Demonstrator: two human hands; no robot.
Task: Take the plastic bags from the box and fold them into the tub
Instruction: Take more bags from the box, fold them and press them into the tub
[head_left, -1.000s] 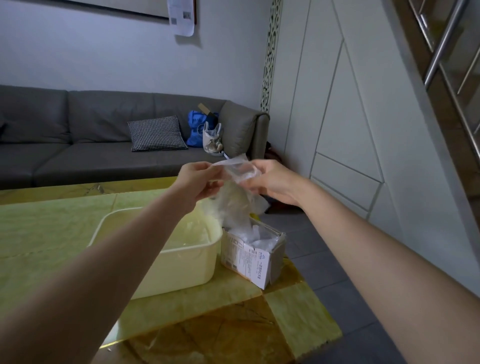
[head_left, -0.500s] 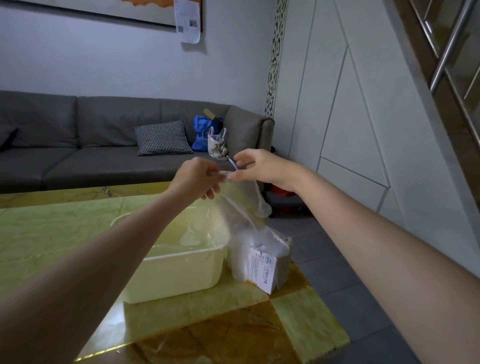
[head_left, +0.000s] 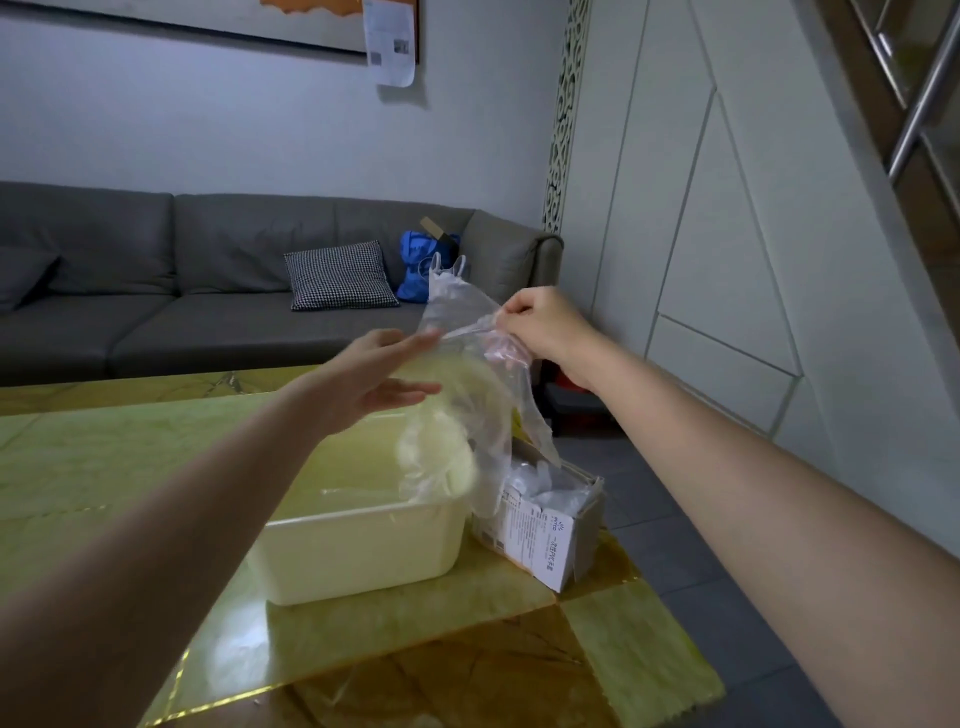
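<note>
Standing on the shiny yellow-green table (head_left: 104, 457) is a cream plastic tub (head_left: 358, 545), and I will tell where everything is from that tub. Just to the right of the tub, touching or nearly touching its side, sits a small cardboard box (head_left: 545, 540) with its top open and more clear bags bunched inside. The box is close to the table's right edge. Far behind the tub is a long grey sofa (head_left: 156, 291). On the sofa there is a checked cushion (head_left: 337, 275), a blue bag (head_left: 421, 265) and a white carrier bag (head_left: 447, 270).

Above the tub's right end hangs one clear plastic bag (head_left: 467, 410). It droops down in front of the tub's far corner and the box, so parts of both look cloudy through it. Its bottom end hangs just over the tub's rim.

The right hand (head_left: 545, 327) is up high, behind and to the right of the tub, with fingers curled, pinching the bag's top edge. The left hand (head_left: 374, 379) is above the tub with its fingers straight and spread, flat against the bag's left side. It looks a bit blurry. Both arms reach forward from the near side.
</note>
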